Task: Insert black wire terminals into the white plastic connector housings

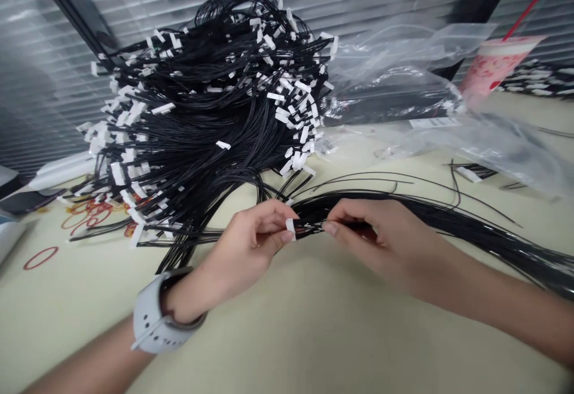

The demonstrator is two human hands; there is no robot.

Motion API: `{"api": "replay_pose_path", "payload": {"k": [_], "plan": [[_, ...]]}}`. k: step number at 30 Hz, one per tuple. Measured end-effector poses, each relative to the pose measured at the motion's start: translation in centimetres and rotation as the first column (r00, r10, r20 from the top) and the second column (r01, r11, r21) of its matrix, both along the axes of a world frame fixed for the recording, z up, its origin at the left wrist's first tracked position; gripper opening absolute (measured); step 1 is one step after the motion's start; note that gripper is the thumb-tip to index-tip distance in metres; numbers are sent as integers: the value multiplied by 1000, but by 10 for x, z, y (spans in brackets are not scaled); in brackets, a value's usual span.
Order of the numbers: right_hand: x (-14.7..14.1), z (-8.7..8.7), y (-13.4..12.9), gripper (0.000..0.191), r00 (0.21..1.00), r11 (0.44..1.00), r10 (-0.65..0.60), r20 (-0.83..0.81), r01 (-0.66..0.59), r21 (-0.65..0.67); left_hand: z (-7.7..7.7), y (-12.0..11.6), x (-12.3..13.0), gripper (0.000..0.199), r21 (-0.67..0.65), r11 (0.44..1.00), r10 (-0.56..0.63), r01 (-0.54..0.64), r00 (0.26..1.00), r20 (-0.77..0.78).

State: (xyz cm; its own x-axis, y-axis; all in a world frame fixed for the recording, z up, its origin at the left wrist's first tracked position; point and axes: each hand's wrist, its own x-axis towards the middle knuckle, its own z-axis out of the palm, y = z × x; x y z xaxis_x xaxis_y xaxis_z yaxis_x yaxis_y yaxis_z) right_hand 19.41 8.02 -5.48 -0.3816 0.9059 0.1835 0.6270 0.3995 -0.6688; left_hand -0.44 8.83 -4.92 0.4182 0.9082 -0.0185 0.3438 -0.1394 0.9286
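wires (201,125): glossy blk plastic insulation, upper ctr | connector (290,229): smooth wht plastic, lower ctr | bag (493,149): clear shiny poly, right | desk (287,346): matt cream surface, bottom

We see a clear plastic bag (394,44) and a pink drink cup (495,62) with a red straw (531,5) toward the far side of the cream desk (314,340), red rubber bands (87,214) at left, and slatted window blinds (40,65) behind.

A heap of connector-ended wires (192,113) lies on the surface (287,346), with plastic bags (394,77) to its right and a wire bundle (452,223) before them.
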Motion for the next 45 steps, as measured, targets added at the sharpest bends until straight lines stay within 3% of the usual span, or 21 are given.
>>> {"api": "replay_pose_path", "payload": {"k": [21,31,45], "plan": [[-5,-3,-2,16,995,990,101,-5,-100,95,1,-8,6,9,-274,962,53,-12,989,142],[-3,-2,-2,14,994,985,110,17,-112,133,4,-9,6,14,-327,944,113,-39,971,211],[-4,-10,-5,14,985,975,164,-60,-153,161,2,-10,5,12,-417,908,101,30,952,288]]}}
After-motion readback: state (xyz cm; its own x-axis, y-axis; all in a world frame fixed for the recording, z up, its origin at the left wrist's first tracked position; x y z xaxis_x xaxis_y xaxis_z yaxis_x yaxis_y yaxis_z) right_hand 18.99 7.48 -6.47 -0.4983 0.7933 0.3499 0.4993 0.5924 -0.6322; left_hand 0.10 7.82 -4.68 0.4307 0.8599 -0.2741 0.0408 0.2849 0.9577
